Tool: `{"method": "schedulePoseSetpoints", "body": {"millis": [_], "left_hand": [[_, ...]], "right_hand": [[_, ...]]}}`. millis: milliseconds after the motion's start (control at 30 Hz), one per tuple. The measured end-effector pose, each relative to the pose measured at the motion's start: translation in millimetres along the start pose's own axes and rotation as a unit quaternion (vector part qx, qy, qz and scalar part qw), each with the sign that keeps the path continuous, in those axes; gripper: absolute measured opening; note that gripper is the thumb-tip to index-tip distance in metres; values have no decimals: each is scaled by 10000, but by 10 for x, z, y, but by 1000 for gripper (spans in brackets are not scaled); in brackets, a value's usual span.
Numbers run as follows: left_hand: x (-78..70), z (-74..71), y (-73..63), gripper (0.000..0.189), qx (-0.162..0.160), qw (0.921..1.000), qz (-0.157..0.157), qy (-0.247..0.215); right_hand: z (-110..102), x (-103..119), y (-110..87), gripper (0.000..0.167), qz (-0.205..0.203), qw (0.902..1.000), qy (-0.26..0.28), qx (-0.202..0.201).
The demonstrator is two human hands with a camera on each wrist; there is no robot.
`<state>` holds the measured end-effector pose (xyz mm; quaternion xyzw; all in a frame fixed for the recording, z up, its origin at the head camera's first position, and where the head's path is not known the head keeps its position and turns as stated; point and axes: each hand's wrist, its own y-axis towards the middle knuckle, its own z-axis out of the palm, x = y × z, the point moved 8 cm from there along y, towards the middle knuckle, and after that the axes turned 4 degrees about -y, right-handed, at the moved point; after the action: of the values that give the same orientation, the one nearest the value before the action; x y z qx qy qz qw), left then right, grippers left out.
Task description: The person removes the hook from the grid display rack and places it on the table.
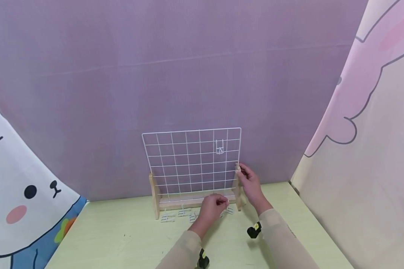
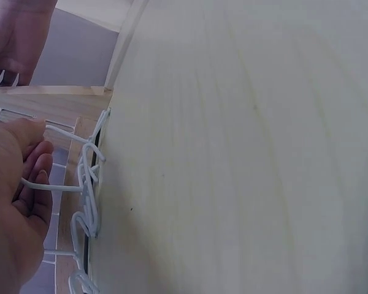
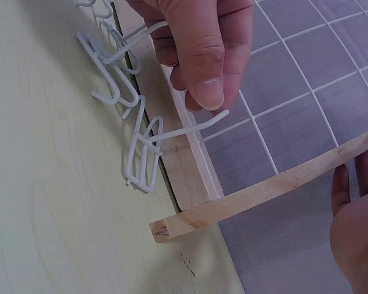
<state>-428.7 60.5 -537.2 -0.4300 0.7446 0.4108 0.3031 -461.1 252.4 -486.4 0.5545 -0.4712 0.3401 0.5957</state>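
Observation:
A white wire grid (image 1: 195,164) stands upright in a wooden stand (image 1: 153,196). My right hand (image 1: 252,186) grips the top of the stand's right wooden post (image 3: 276,190), fingers curled behind it. In front of the base, my left hand (image 1: 211,209) is low, its thumb and fingers drawn together. Its fingertips are right at the raised end of a white wire hook (image 3: 144,150) that rests on the table; I cannot tell whether they pinch it. Another hook (image 3: 107,67) lies just beside, its arm running behind the left fingers. One hook (image 1: 220,147) hangs on the grid's upper right.
More white wire hooks (image 1: 167,218) lie in a row along the stand's front. The pale table (image 1: 121,235) meets a purple backdrop (image 1: 188,74) behind the grid. Cartoon-printed cloths flank it, a white bear (image 1: 27,205) left and a pink figure (image 1: 367,86) right.

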Motion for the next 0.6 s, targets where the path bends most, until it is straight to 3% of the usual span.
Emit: {"method": "schedulePoseSetpoints", "body": {"millis": [367, 600], "left_hand": [[-135, -126, 42, 6, -542, 9977, 120, -387], [-464, -377, 126, 7, -1057, 9918, 320, -650]], "right_hand": [[5, 43, -20, 45, 46, 10000, -39, 72], [9, 21, -1, 45, 116, 9999, -46, 93]]}}
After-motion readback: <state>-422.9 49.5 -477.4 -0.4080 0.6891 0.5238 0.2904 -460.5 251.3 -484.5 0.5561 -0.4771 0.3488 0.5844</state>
